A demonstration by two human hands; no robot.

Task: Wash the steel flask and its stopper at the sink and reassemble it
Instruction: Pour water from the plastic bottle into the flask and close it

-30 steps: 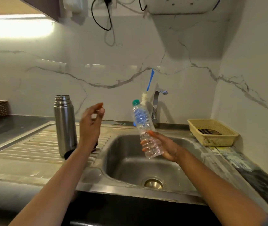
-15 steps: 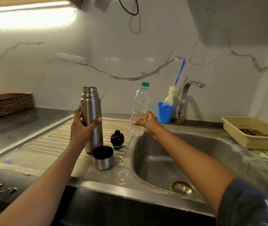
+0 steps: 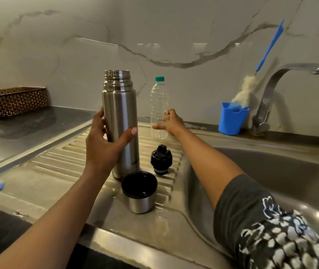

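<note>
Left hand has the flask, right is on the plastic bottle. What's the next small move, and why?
Probably release the plastic bottle: it looks upright and set down on the drainboard, so the right hand can draw back. The left hand grips the open flask; stopper and cup wait beside it.

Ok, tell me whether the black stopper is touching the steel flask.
Apart. The head view shows a strip of ribbed drainboard between the stopper and the flask, which the left hand grips.
</note>
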